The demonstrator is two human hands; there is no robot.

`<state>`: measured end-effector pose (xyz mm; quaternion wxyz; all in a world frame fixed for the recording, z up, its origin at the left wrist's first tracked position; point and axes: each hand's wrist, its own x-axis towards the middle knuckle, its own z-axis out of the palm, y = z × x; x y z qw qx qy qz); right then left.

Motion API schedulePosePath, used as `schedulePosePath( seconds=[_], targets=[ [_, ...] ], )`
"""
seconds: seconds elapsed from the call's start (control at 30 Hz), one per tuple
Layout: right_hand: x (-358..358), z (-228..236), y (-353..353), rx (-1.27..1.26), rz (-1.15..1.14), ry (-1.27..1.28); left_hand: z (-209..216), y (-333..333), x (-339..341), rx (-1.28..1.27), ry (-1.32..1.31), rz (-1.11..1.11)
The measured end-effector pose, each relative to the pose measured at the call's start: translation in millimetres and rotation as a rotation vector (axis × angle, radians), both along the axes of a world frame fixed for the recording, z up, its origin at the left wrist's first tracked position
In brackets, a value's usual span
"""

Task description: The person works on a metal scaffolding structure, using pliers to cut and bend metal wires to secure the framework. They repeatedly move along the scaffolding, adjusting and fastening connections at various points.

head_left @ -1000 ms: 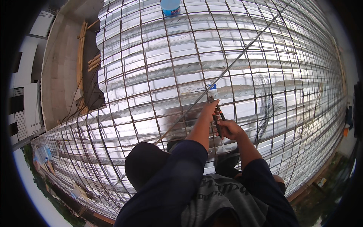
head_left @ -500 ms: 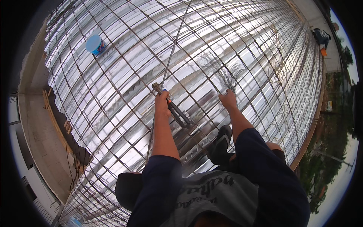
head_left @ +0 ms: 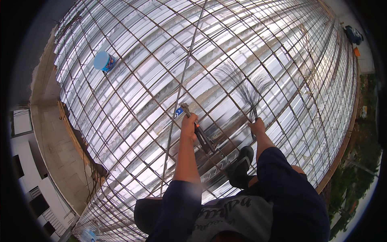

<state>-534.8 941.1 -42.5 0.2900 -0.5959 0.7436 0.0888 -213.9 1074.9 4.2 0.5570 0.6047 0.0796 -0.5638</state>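
My left hand [head_left: 188, 126] is closed around a bolt cutter [head_left: 203, 138] just below its head, with the two long dark handles pointing back toward my feet. In my closed right hand [head_left: 258, 126] is a bundle of thin dark tie wire [head_left: 250, 96]. Its loose ends fan out away from me, over the rebar mesh [head_left: 225, 93]. Both hands are above the mesh, a short distance apart. A long straight bar [head_left: 182, 80] lies across the mesh to the left of the bolt cutter.
Pale foam-like and ribbed strips [head_left: 161, 66] lie under the mesh. A blue bucket [head_left: 104, 61] stands at far left. A concrete wall [head_left: 56, 133] runs along the left, a board edge [head_left: 336, 165] along the right. A person [head_left: 353, 35] bends at the far right.
Both hands, with the bolt cutter and the tie wire, sit lower and further right in the picture. The whole view has shifted the same way.
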Motion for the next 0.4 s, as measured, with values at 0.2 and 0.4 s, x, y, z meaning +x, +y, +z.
schedulePosePath(
  seconds=[0.2,0.4],
  targets=[
    [-1,36,-18,0.026,0.008,0.033,51,-7,-47,0.138,-0.131,-0.214],
    [-43,103,-50,0.264,0.116,-0.017,114,7,-76,0.198,-0.367,-0.940]
  ],
)
